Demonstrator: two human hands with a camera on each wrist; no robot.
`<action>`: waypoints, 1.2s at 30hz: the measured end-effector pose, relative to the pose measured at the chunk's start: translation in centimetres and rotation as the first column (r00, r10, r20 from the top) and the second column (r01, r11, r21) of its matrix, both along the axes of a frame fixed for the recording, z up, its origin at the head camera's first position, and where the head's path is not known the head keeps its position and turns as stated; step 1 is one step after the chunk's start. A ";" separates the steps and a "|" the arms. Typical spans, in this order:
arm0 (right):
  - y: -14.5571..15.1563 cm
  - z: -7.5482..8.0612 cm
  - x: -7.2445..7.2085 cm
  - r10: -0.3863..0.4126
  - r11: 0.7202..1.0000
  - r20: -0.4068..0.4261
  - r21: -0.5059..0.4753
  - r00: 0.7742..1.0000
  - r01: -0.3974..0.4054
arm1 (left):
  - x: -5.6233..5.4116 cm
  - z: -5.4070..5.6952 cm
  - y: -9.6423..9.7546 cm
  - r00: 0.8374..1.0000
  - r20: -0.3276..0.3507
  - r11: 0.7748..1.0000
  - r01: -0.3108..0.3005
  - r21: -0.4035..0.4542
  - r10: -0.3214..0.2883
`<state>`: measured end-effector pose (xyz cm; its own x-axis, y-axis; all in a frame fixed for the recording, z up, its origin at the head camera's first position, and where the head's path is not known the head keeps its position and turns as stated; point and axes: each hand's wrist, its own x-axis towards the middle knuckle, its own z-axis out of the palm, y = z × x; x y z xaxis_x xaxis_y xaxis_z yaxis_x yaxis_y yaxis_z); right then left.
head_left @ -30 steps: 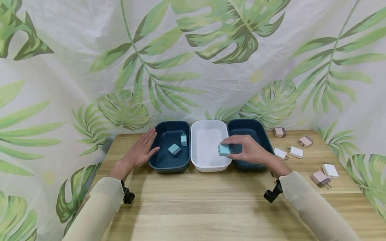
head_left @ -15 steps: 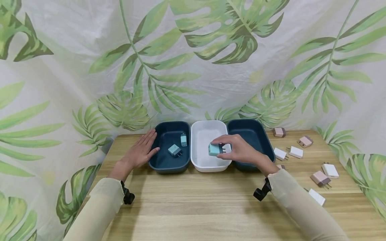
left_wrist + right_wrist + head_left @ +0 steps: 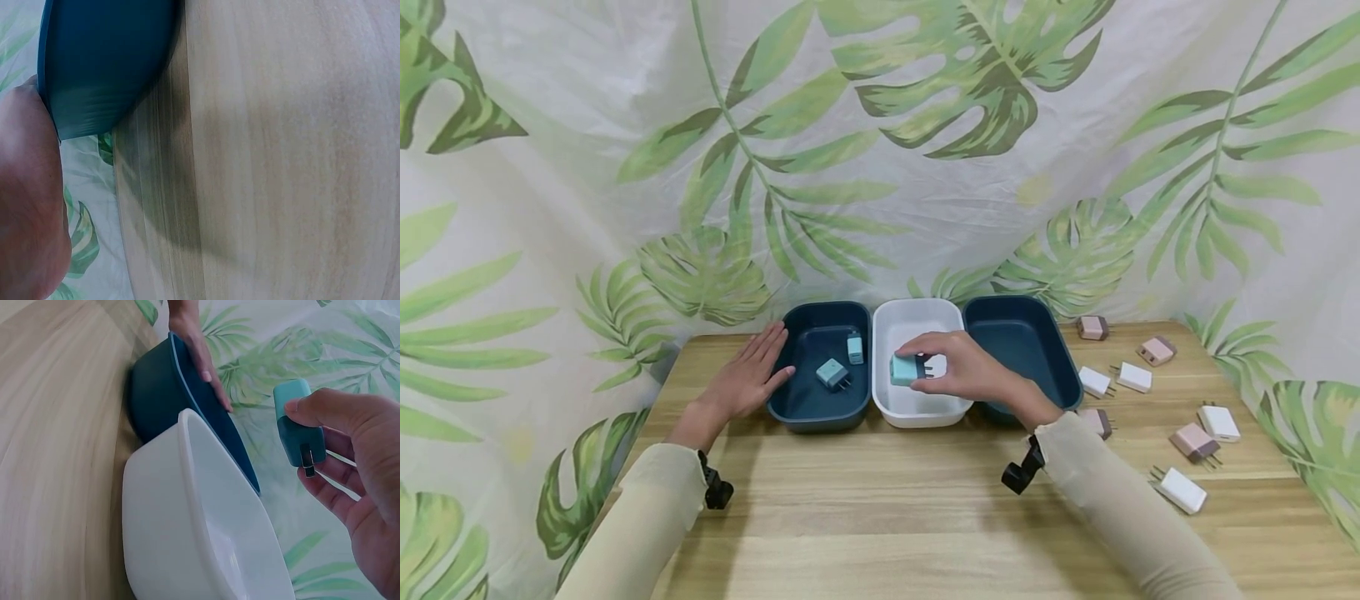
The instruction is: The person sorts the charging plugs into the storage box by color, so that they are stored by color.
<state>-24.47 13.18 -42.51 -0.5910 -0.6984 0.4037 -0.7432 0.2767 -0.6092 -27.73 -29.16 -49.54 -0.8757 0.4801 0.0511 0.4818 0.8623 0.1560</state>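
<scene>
Between thumb and fingers, my right hand (image 3: 962,367) pinches a teal charger plug (image 3: 906,369) with a dark prong end, held over the white bin (image 3: 917,410). The right wrist view shows that charger plug (image 3: 299,425) above the bins, its metal prong toward the palm side. My left hand (image 3: 741,379) lies with straight fingers against the left rim of the left dark blue bin (image 3: 823,421). Inside that bin are two teal charger plugs, one (image 3: 832,373) near the middle and a smaller one (image 3: 855,348) by the right wall.
A second dark blue bin (image 3: 1015,325) stands right of the white one. On the wooden table (image 3: 865,517) at the right lie several white charger plugs (image 3: 1182,490) and several pink ones (image 3: 1195,442). A leaf-print cloth (image 3: 820,208) hangs behind the bins.
My right hand has carried the teal charger plug leftward, from the edge between the white and right bins to over the white bin. The left hand stays in place.
</scene>
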 end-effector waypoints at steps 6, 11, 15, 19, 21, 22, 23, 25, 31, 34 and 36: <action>-1.4 0.1 -0.3 0.015 1.000 -0.009 -0.003 1.000 -0.015 | 0.0 -0.2 -0.1 1.000 -0.019 1.000 0.011 0.019 -0.011; -2.6 0.1 -0.5 0.035 0.999 -0.015 -0.011 0.999 -0.035 | -0.4 -0.6 -0.2 1.000 -0.010 1.000 0.004 -0.002 -0.004; -3.5 -0.2 -0.8 0.030 1.000 -0.014 0.005 0.999 -0.030 | -0.4 -0.8 -0.3 1.000 -0.018 1.000 0.012 0.011 -0.012; -4.5 -0.3 -1.2 0.025 0.999 -0.004 0.037 1.000 -0.025 | -0.7 -1.1 -0.5 1.000 -0.020 1.000 0.016 0.014 -0.015; -4.9 -0.3 -1.4 0.024 0.998 0.008 0.053 1.000 -0.025 | -0.9 -1.3 -0.6 1.000 -0.018 1.000 0.011 -0.001 -0.011; -5.2 -0.2 -1.5 0.025 0.998 0.016 0.057 1.000 -0.026 | -1.0 -1.3 -0.7 1.000 -0.017 1.000 0.011 -0.004 -0.011; -5.4 -0.2 -1.5 0.024 0.998 0.022 0.062 0.999 -0.025 | -1.1 -1.3 -0.7 1.000 -0.018 1.000 0.012 -0.006 -0.012; -6.0 -0.1 -1.7 0.023 0.997 0.027 0.069 0.999 -0.024 | -1.1 -1.3 -0.8 1.000 -0.020 1.000 0.010 -0.009 -0.010; -7.6 0.1 -2.1 0.026 0.996 0.037 0.079 0.999 -0.029 | -0.9 -1.1 -0.7 0.999 -0.029 1.000 0.021 0.009 -0.021; -8.3 -0.1 -2.3 0.025 0.995 0.032 0.093 0.999 -0.028 | -0.6 -0.9 -0.5 0.999 -0.029 1.000 0.018 0.009 -0.018; -8.7 -0.3 -2.4 0.021 0.994 0.032 0.105 0.999 -0.024 | -0.4 -0.7 -0.3 1.000 -0.021 1.000 0.015 0.010 -0.015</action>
